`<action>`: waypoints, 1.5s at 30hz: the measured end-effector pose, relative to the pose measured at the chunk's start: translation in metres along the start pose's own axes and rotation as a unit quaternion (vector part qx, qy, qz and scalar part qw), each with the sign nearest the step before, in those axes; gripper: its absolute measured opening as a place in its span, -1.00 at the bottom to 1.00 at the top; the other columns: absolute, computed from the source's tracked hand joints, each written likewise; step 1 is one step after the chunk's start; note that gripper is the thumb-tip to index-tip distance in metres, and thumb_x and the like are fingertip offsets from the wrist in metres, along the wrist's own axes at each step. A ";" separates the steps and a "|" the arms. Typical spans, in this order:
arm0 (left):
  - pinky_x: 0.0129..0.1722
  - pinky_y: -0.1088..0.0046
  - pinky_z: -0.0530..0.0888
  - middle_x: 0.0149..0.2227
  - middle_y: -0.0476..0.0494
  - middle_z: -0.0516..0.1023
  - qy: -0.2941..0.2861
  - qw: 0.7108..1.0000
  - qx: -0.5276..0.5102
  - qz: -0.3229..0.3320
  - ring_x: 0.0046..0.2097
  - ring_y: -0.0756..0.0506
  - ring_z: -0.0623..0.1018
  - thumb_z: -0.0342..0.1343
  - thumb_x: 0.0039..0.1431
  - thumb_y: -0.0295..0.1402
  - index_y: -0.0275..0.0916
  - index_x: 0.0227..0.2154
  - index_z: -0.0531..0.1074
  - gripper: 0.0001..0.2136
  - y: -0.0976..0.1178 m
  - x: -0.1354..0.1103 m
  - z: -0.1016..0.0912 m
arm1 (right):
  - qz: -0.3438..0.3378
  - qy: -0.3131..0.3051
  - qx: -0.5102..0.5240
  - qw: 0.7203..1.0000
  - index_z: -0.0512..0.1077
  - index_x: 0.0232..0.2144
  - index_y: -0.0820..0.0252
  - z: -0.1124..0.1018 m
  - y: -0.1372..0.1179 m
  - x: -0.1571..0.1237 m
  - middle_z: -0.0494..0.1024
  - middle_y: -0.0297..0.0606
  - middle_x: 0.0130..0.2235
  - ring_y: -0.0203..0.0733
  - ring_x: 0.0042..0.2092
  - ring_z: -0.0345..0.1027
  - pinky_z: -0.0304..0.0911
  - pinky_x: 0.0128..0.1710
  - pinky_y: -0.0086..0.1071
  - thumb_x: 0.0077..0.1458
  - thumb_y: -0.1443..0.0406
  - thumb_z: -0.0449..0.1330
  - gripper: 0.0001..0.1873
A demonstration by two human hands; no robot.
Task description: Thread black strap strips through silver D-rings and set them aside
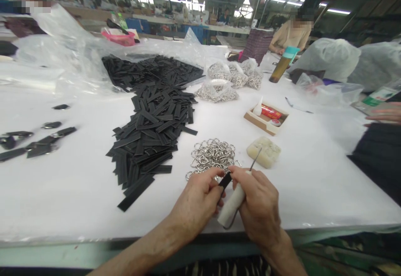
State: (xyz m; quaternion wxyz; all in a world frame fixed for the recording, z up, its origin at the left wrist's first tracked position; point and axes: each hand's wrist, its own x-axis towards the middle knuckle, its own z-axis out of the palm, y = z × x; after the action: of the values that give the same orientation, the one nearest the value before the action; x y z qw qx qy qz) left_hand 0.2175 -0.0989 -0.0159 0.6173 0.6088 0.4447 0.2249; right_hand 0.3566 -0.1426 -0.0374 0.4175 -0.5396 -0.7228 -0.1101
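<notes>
"While metal rings (214,154) lie heaped near the surface's (78,209) front edge, what's held?"

"A black strip (224,181) near them, left hand (194,196) pinching, right hand (260,201) at its end and clasping a pointed tool (232,205)."

Strips (150,136) left of rings (213,155), seemingly bagged rings (216,92) behind.

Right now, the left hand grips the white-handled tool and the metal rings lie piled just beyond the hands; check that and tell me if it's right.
Not quite: the head view shows the white-handled tool in the right hand. The metal rings do lie piled just beyond the hands.
</notes>
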 end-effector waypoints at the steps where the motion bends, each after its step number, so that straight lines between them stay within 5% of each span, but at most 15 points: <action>1: -0.60 0.62 0.30 -0.64 0.12 0.32 0.007 1.000 0.000 0.003 -0.60 0.07 0.34 -0.04 0.07 -0.55 -0.31 -0.16 0.41 -0.73 0.001 -0.001 0.000 | -0.020 0.000 -0.014 1.000 0.34 -0.26 0.26 0.000 0.000 0.001 0.55 -0.09 -0.32 -0.07 -0.35 0.36 0.26 -0.37 -0.26 0.15 0.53 0.00 -0.82; 8: -0.60 0.68 0.27 -0.65 0.18 0.33 -0.017 0.986 -0.167 -0.011 -0.57 0.08 0.36 0.00 0.07 -0.55 -0.30 0.06 0.23 -0.56 -0.003 -0.001 0.001 | -0.056 0.002 -0.015 0.998 0.34 -0.24 0.28 0.001 0.001 -0.003 0.54 0.00 -0.18 -0.01 -0.23 0.35 0.26 -0.30 -0.19 0.09 0.55 0.07 -0.80; 18: -0.34 0.36 0.49 -0.44 -0.12 0.56 -0.039 0.946 -0.316 -0.057 -0.43 -0.07 0.55 0.13 0.03 -0.46 -0.37 0.03 0.24 -0.54 -0.011 0.006 -0.001 | 0.152 0.057 0.196 0.967 0.36 -0.14 0.05 -0.002 0.001 -0.013 0.50 -0.28 -0.17 -0.22 -0.13 0.35 0.29 -0.14 -0.34 0.14 0.51 0.12 -0.70; 28: -0.29 0.51 0.47 -0.36 -0.25 0.58 0.002 0.902 -0.421 -0.094 -0.38 -0.03 0.56 0.18 -0.07 -0.55 -0.42 -0.33 0.47 -0.82 -0.009 0.009 -0.002 | 0.020 -0.057 0.143 0.988 0.31 -0.34 0.13 0.001 0.001 -0.018 0.52 -0.23 -0.14 -0.14 -0.18 0.31 0.32 -0.27 -0.28 0.09 0.58 -0.02 -0.73; 35: -0.29 0.41 0.51 -0.41 -0.20 0.59 -0.034 0.868 -0.482 -0.112 -0.39 -0.05 0.56 0.17 -0.15 -0.56 -0.39 -0.41 0.48 -0.85 -0.010 0.007 -0.003 | 0.082 -0.031 0.201 0.976 0.32 -0.40 0.12 0.005 -0.001 -0.018 0.54 -0.25 -0.24 -0.18 -0.25 0.33 0.34 -0.31 -0.33 0.10 0.52 0.07 -0.80; 41: -0.48 0.40 0.52 -0.56 -0.07 0.54 0.018 0.876 -0.463 -0.132 -0.54 -0.07 0.55 0.30 -0.15 -0.43 -0.30 -0.52 0.37 -0.82 -0.011 0.010 -0.002 | 0.145 0.006 0.262 0.954 0.32 -0.37 0.09 0.004 -0.012 -0.016 0.52 -0.31 -0.31 -0.23 -0.28 0.37 0.36 -0.33 -0.40 0.08 0.50 0.12 -0.81; 45: -0.46 0.42 0.52 -0.54 -0.11 0.56 0.013 0.906 -0.411 -0.097 -0.55 -0.06 0.55 0.29 -0.10 -0.40 -0.32 -0.55 0.36 -0.82 -0.014 0.008 0.002 | 0.242 0.041 0.288 0.926 0.36 -0.37 0.09 0.006 -0.021 -0.012 0.51 -0.34 -0.35 -0.27 -0.32 0.42 0.37 -0.39 -0.48 0.08 0.45 0.16 -0.85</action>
State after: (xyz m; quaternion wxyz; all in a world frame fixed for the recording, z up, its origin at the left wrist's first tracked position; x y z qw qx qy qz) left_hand 0.2199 -0.0954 -0.0317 0.8257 0.2521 0.3778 0.3345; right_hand 0.3365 -0.1554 -0.0434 0.5981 -0.5497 -0.5530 0.1852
